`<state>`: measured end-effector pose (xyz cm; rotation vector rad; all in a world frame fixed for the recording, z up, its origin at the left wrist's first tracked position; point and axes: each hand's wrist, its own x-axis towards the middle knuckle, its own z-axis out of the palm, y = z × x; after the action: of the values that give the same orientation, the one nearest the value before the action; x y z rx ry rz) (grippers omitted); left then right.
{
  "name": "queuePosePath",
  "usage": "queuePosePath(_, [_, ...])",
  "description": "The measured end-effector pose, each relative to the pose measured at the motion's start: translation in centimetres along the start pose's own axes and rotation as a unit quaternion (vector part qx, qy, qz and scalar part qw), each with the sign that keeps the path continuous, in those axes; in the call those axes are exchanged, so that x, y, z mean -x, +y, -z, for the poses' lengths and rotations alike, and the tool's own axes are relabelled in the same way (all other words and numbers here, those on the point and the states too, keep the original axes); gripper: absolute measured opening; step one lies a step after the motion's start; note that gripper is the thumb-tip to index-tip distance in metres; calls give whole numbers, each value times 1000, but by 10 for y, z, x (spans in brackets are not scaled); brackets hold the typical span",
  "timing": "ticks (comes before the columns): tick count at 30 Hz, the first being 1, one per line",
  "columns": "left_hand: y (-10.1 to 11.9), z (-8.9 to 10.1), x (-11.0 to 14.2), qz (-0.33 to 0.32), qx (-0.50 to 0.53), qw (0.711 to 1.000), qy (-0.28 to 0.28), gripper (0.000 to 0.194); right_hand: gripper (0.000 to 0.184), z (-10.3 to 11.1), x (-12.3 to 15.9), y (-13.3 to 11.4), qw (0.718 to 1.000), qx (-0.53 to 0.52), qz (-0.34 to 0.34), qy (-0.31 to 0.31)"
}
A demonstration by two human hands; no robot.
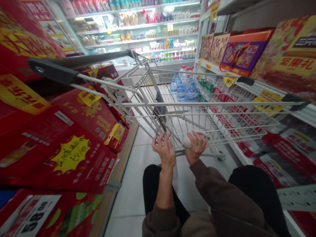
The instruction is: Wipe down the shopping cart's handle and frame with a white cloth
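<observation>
A metal shopping cart [212, 104] stands across the aisle in front of me, its dark handle bar at upper left. My left hand [165, 151] has its fingers curled at the lower wires of the cart's rear end. A pale, crumpled cloth [187, 141] is bunched under my right hand [197, 144], which is closed on it and presses it to the low wires of the basket's side. Both hands are low, between my bent knees. A dark flap [160, 107] hangs inside the cart frame.
Red gift boxes [86, 158] with yellow price signs are stacked close on the left. Shelves on the right hold gift boxes [242, 54] and packs of bottles [222, 93]. Blue-tinted water bottles [184, 87] stand beyond the cart, before a lit refrigerated display [138, 24].
</observation>
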<state>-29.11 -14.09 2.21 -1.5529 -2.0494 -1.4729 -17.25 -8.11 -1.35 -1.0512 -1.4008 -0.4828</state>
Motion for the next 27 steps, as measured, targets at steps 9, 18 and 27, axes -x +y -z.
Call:
queuePosePath(9, [-18, 15, -3, 45, 64, 992, 96, 48, 12, 2, 5, 11, 1000, -16, 10, 7])
queuePosePath(18, [-33, 8, -3, 128, 291, 948, 27, 65, 23, 7, -24, -43, 976, -129, 150, -86])
queuePosePath(27, [-42, 21, -5, 170, 410, 896, 1, 79, 21, 0, 5, -16, 973, -65, 195, -106])
